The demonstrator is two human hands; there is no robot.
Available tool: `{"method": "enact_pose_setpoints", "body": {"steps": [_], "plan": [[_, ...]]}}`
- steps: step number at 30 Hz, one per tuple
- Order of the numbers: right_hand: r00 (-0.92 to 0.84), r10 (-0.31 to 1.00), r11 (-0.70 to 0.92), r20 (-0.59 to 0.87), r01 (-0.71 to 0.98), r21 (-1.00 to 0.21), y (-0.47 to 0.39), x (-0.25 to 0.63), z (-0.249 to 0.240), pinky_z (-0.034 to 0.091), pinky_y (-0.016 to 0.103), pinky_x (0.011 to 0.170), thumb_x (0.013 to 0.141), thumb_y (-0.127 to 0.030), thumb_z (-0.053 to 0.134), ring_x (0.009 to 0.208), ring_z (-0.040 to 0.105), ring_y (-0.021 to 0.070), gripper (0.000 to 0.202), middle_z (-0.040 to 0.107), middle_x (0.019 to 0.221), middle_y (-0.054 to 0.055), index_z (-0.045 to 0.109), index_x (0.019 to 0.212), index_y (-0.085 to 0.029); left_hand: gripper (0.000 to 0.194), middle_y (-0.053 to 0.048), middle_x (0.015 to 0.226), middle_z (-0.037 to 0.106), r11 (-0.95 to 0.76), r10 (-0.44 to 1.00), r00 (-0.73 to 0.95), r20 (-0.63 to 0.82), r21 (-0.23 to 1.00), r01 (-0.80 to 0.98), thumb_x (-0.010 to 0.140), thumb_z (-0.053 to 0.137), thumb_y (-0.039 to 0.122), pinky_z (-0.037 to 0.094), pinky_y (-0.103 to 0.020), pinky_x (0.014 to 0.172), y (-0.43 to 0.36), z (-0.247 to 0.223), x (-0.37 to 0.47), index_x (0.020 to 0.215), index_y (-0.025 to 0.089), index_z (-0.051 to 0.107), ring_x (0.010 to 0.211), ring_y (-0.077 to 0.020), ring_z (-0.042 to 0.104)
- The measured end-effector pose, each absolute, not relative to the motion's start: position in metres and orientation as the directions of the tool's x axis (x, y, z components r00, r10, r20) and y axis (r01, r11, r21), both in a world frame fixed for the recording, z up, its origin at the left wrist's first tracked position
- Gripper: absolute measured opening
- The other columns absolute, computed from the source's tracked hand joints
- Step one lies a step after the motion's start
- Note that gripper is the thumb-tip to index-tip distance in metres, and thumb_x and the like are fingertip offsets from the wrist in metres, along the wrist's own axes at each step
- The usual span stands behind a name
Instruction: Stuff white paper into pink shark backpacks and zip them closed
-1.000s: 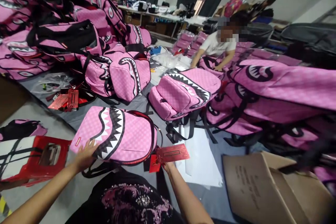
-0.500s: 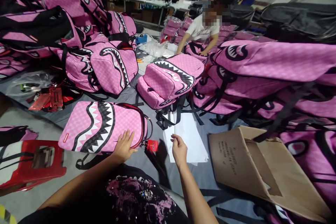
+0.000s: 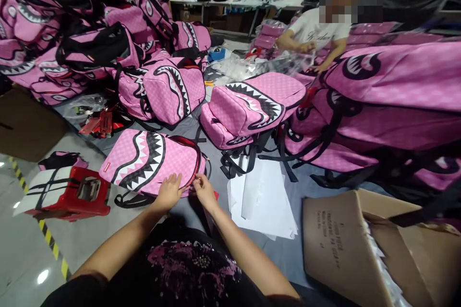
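A pink checkered backpack point(image 3: 144, 158) with a black-and-white shark mouth lies flat before me, its top toward the right. My left hand point(image 3: 170, 193) rests on its front panel, fingers stretched out. At the zipper edge near the top, my right hand point(image 3: 203, 191) has its fingers pinched together; what they grip is too small to make out. A bit of the red tag point(image 3: 216, 195) shows beside the right hand. The zipper opening has a red lining along its edge.
White paper sheets point(image 3: 262, 201) lie to the right, before an open cardboard box point(image 3: 331, 240). More pink backpacks point(image 3: 252, 110) are piled behind and on both sides. A red stool point(image 3: 90, 196) stands at left. Across the table, a co-worker point(image 3: 317, 33) handles clear plastic.
My right hand has moved left from above the papers to the backpack's zipper edge. My left hand stays on the front panel. The view has shifted, and the co-worker's hands now hold plastic.
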State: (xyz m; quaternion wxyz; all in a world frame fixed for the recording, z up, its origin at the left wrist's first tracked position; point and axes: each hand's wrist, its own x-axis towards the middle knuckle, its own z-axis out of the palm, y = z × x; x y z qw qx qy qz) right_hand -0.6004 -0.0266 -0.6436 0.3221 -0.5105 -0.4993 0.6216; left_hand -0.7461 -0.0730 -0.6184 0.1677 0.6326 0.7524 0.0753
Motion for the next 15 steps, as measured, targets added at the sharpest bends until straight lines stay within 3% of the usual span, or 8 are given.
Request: {"method": "enact_pose_setpoints", "body": {"steps": [2,4,7,11,13,15], "plan": [[-0.373,0.868,-0.366,-0.327,-0.037,-0.930,-0.028,-0.598,-0.641,0.054,0.032,0.063,0.082,-0.042,0.056,0.074,0.067,0.0199,0.039,0.065,0.085,0.003,0.056,0.115,-0.021,0.046,-0.017,0.126,0.069,0.275,0.961,-0.257,-0.098,0.359,0.892,0.097,0.042,0.028,0.051,-0.036,0.097,-0.085,-0.602,-0.763,0.139,0.012,0.055,0.109,-0.0250,0.069],[-0.405,0.881,-0.317,-0.244,-0.124,-0.940,-0.028,-0.595,-0.636,0.055,0.031,0.068,0.083,-0.043,0.057,0.078,0.067,0.0182,0.039,0.066,0.091,0.004,0.056,0.115,-0.021,0.047,-0.014,0.109,0.074,0.388,0.891,-0.451,0.046,0.440,0.810,0.101,0.032,0.033,0.055,-0.033,0.083,-0.099,-0.581,-0.782,0.134,0.012,0.058,0.088,-0.0220,0.072],[-0.383,0.914,-0.195,-0.135,-0.121,-0.973,-0.027,-0.602,-0.627,0.054,0.034,0.088,0.084,-0.036,0.059,0.093,0.066,0.0177,0.042,0.067,0.109,0.006,0.056,0.123,-0.022,0.043,-0.011,0.101,0.076,0.426,0.821,-0.558,0.123,0.519,0.741,0.094,0.046,0.036,0.055,-0.032,0.080,-0.106,-0.555,-0.788,0.128,0.014,0.061,0.087,-0.0236,0.072],[-0.530,0.847,-0.084,-0.036,-0.067,-0.994,-0.039,-0.630,-0.613,0.048,0.038,0.104,0.084,-0.020,0.051,0.110,0.063,0.0185,0.050,0.067,0.121,0.005,0.057,0.134,-0.022,0.067,-0.017,0.128,0.067,0.310,0.951,-0.295,-0.096,0.333,0.891,0.085,0.052,0.021,0.053,-0.037,0.089,-0.081,-0.540,-0.750,0.151,0.014,0.040,0.107,-0.0290,0.069],[-0.608,0.794,-0.054,0.012,-0.091,-0.994,-0.041,-0.631,-0.604,0.047,0.036,0.105,0.087,-0.016,0.045,0.112,0.063,0.0168,0.053,0.069,0.119,0.004,0.053,0.140,-0.020,0.069,-0.021,0.119,0.070,0.355,0.932,-0.326,-0.160,0.220,0.908,0.090,0.047,0.027,0.053,-0.041,0.084,-0.066,-0.534,-0.733,0.155,0.010,0.033,0.102,-0.0338,0.071],[-0.622,0.778,0.040,0.086,-0.088,-0.995,-0.033,-0.607,-0.591,0.048,0.034,0.104,0.090,-0.017,0.045,0.115,0.063,0.0157,0.057,0.067,0.125,0.005,0.047,0.146,-0.020,0.066,-0.021,0.103,0.074,0.463,0.880,-0.436,-0.191,0.129,0.877,0.093,0.044,0.042,0.053,-0.043,0.076,-0.054,-0.529,-0.737,0.151,0.011,0.040,0.094,-0.0378,0.071]]}}
